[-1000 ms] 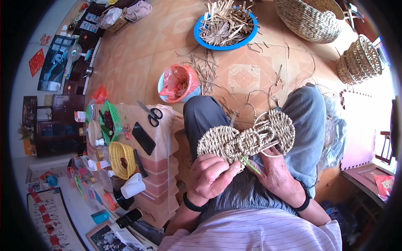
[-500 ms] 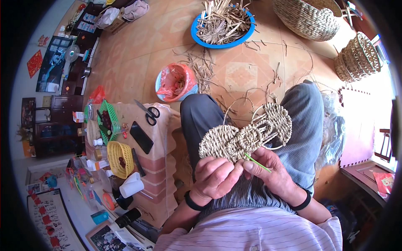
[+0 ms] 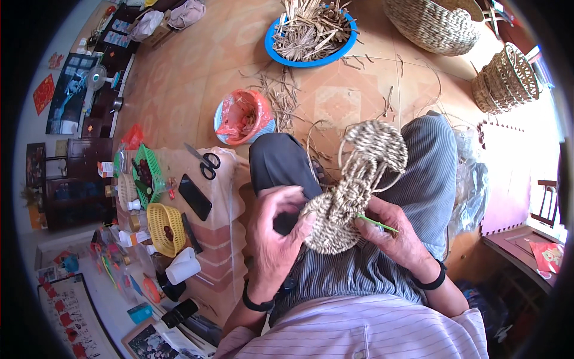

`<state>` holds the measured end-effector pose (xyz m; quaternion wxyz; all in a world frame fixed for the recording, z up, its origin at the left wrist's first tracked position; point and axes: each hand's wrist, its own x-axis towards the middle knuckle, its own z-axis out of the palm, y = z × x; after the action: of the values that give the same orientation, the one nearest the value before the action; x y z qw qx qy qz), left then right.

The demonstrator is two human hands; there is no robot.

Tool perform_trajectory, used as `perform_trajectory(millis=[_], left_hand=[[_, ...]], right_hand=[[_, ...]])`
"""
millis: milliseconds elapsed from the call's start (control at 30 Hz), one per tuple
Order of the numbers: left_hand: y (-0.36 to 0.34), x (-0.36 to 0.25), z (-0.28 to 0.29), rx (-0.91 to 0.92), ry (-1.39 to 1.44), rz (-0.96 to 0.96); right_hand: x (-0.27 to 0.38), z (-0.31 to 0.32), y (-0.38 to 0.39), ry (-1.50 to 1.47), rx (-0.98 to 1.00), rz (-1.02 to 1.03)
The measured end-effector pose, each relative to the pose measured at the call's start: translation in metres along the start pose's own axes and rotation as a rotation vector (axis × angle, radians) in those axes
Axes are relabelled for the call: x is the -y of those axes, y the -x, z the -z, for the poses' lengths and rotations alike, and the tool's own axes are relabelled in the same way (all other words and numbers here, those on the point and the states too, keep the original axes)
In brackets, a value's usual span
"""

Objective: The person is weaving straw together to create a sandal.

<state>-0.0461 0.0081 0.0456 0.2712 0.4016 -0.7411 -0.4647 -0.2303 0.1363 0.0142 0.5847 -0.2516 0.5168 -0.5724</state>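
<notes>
A woven straw piece, two rounded pads joined by a knotted middle with loose cord loops, stands at a slant over my lap, its far pad tilted toward the upper right. My right hand grips its near right edge, with a thin bright green stick at the thumb and fingers. My left hand is beside the left edge, its thumb touching the weave and its curved fingers raised and apart.
A cloth-covered table at left carries scissors, a phone and baskets. Ahead sit a red-lined bin, a blue tub of dried strips and a large basket. A tall basket stands right.
The woven piece has turned anticlockwise, its far pad moving up and leftward. My left hand has let go with its fingers, which are now lifted and spread to the upper left.
</notes>
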Motion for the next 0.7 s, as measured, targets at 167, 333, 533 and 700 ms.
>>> perform_trajectory(millis=[167,333,533,700], left_hand=[[-0.007,0.003,-0.004,0.387,0.129,0.29],[-0.001,0.019,-0.009,0.289,0.278,0.439],[-0.001,0.029,-0.013,0.267,0.45,0.522],[-0.003,0.034,-0.012,0.324,0.478,0.478]], right_hand=[[-0.002,0.004,-0.005,0.393,0.122,0.079],[-0.009,-0.002,-0.001,0.664,-0.138,0.339],[-0.017,0.0,-0.006,0.804,-0.176,0.582],[-0.02,0.002,-0.014,0.824,-0.11,0.628]])
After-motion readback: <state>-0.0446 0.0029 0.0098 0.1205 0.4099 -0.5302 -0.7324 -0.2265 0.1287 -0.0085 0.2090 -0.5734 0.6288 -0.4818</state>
